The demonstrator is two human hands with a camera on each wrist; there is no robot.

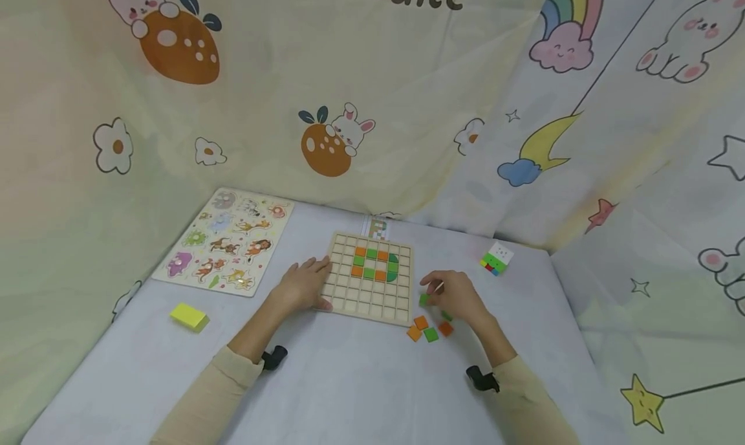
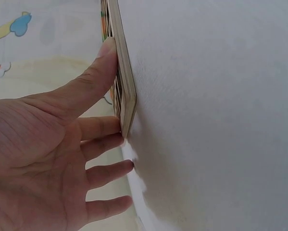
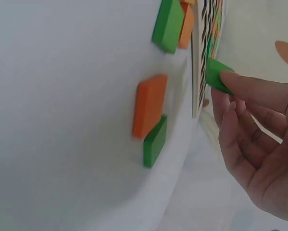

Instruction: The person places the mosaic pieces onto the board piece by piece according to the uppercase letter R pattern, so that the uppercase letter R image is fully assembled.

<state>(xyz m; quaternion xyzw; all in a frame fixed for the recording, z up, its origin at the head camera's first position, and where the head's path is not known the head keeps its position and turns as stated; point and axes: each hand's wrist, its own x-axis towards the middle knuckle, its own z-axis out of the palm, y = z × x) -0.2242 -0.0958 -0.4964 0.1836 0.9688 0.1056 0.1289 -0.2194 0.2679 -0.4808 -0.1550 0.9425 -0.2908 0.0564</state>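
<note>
A wooden grid board [image 1: 365,302] lies on the table, with orange and green tiles [image 1: 369,273] set in a ring toward its far side; rounded green pieces [image 1: 393,268] form the ring's right end. My left hand [image 1: 300,287] rests at the board's left edge, fingers straight. In the left wrist view, its thumb and fingertips touch the board's edge [image 2: 130,98] around a corner. Just right of the board, my right hand [image 1: 461,295] pinches a green tile [image 3: 215,74] between thumb and fingers. Loose orange tiles [image 3: 150,103] and green tiles [image 3: 169,29] lie below that hand.
An animal puzzle board [image 1: 227,244] lies at the back left, with a yellow block [image 1: 189,316] in front of it. A colored cube [image 1: 496,259] sits at the back right. Behind the grid board lies a patterned card [image 1: 378,227]. Printed cloth [image 1: 256,76] hangs behind the table.
</note>
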